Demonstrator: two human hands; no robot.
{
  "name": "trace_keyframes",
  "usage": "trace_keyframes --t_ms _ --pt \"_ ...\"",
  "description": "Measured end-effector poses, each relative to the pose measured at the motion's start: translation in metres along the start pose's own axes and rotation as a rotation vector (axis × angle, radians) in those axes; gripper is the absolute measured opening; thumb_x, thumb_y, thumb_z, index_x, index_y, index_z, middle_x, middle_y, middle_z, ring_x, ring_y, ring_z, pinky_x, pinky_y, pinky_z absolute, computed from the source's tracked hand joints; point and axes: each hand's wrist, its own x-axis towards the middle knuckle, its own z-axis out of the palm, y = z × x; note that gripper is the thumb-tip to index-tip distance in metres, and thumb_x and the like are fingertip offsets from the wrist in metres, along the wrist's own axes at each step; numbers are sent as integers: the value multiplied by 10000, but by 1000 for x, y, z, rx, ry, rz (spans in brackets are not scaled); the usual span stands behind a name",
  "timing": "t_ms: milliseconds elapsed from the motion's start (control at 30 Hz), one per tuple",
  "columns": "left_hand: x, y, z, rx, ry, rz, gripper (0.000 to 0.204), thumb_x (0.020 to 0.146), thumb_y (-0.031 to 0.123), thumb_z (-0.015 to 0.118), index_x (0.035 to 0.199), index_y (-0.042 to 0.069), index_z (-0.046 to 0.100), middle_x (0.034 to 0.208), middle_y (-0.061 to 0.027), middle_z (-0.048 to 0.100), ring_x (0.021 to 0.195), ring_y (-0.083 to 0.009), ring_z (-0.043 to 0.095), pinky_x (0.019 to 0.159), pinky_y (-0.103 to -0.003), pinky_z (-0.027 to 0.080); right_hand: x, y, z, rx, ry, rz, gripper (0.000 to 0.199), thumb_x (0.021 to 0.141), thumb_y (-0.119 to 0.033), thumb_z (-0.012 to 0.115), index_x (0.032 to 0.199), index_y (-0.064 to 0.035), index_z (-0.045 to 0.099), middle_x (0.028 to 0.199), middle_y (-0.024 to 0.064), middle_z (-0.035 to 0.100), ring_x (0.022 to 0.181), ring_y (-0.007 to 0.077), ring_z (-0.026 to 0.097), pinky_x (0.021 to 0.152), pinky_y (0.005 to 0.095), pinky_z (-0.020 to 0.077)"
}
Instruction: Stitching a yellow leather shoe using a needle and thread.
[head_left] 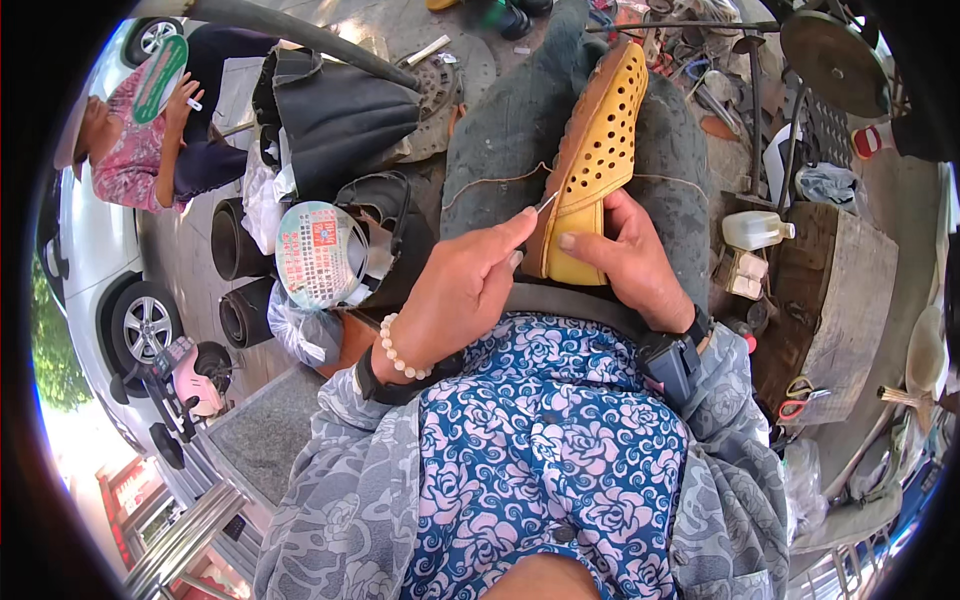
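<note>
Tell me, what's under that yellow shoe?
Beneath the yellow shoe are the person's dark-clothed legs; thin brown thread shows on both sides. The shoe and the right hand hide whatever lies directly under them.

The head view looks steeply down from the wearer's forehead, left lens of a side-by-side pair, upright and unmirrored. The floral shirt point(550, 430) fills the near lower middle; the left hand point(455, 295), right hand point(648, 265) and yellow perforated shoe point(592, 185) lie close, around centre. Its fisheye reach, ringed in black, bends outward to a parked car point(100, 265) well off at left.
</note>
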Motion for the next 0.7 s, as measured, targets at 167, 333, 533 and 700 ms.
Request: trace_keyframes --t_ms 167,333,533,700 --pt "2 -2 2 -43 34 15 388 840 -38 518 1225 -6 550 1058 -179 652 771 -174 649 700 -267 493 0 0 0 -12 -2 -1 435 788 -24 628 1199 -12 487 1105 40 589 1012 112 565 903 277 438" --pt "3 2 -1 -188 -56 -194 388 854 -25 512 1236 22 554 967 -114 672 652 -77 565 617 -233 475 0 0 0 10 4 13 429 790 -27 625 1196 -11 487 1107 45 590 1012 115 570 898 278 445" --pt "0 2 1 -219 -25 -170 365 841 -32 504 1204 -23 549 822 -174 633 579 -91 490 540 -242 425 0 1 -2 -7 -10 16 429 790 -24 619 1198 -10 486 1110 46 590 1016 114 569 899 277 446" --pt "-4 0 0 -175 -46 -164 389 866 -12 504 1248 42 552 852 -82 661 614 -69 539 581 -230 460 -1 -2 -1 -23 -12 21 427 792 -23 617 1199 -10 489 1112 45 590 1022 116 567 908 280 441"
